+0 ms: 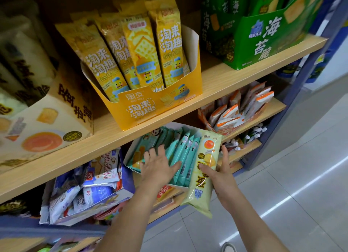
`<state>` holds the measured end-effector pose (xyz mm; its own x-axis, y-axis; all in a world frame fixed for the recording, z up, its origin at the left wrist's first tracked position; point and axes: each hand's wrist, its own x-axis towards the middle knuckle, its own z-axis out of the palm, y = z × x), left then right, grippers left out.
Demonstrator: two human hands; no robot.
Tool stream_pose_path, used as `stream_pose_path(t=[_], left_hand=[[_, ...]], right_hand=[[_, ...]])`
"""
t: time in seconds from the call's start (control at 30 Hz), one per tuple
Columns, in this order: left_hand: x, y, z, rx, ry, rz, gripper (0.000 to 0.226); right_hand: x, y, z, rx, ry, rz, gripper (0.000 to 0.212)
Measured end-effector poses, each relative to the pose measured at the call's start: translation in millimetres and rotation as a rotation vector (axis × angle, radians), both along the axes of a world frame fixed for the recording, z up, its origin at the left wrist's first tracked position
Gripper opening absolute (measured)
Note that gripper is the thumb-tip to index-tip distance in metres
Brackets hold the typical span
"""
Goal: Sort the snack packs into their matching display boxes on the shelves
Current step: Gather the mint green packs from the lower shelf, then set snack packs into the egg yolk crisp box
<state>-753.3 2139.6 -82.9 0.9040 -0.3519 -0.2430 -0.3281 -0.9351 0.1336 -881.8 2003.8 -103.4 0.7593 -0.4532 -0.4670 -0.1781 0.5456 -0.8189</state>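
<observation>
My right hand [220, 171] grips a long pale-yellow snack pack [204, 169] with an egg-yolk picture, held at the right end of a white display box [131, 148] of teal packs [183, 152] on the second shelf. My left hand [157, 166] lies flat with spread fingers on the teal packs. A cream display box [56, 116] with the same egg-yolk picture stands on the top shelf at the left. Beside it is a yellow box [150, 108] of yellow cracker packs [139, 50].
A green seaweed-cracker box [263, 42] stands at the top right. An orange-and-white pack box [239, 112] sits right of the teal one. A blue box [90, 197] of white-blue packs tilts at lower left. Wooden shelf edges [226, 86] jut forward; tiled floor [291, 186] lies right.
</observation>
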Motion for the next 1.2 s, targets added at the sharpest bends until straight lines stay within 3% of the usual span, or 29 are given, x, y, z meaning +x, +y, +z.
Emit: stream_pose_path(t=[0.1,0.2,0.37,0.6,0.8,0.9,0.97,1.03,1.1,1.17,1.2], left_hand=[[-40,18,7,-0.139,-0.030,-0.102,0.053],[-69,29,-5,-0.041,-0.012,-0.167,0.044],[-48,26,-13,-0.146,0.049,-0.054,0.044],[3,41,-8,-0.262,-0.010,0.052,0.014],[28,35,8,-0.288,0.050,0.111,0.025],[10,39,27,-0.295,-0.013,0.055,0.031],[-13,48,47,-0.469,0.033,0.007,0.027],[-44,61,74,-0.709,0.270,-0.078,0.024],[-70,77,96,-0.851,0.454,-0.144,0.038],[-84,94,111,-0.887,0.374,-0.158,0.059],[-86,103,120,-0.927,0.321,-0.133,0.061]], right_hand=[[-3,1,5,0.092,0.007,0.009,0.052],[-7,2,6,0.150,0.036,0.034,0.034],[-7,5,5,0.210,0.034,0.021,0.035],[-4,17,9,0.270,-0.047,0.077,0.059],[1,19,22,0.254,-0.077,0.042,0.056],[1,19,41,0.165,-0.081,0.004,0.060],[-3,20,60,0.065,-0.099,0.028,0.060],[-9,24,83,-0.038,-0.141,0.074,0.059],[-10,33,109,-0.159,-0.200,0.142,0.069],[-10,47,136,-0.258,-0.260,0.205,0.076],[-8,55,150,-0.279,-0.295,0.238,0.070]])
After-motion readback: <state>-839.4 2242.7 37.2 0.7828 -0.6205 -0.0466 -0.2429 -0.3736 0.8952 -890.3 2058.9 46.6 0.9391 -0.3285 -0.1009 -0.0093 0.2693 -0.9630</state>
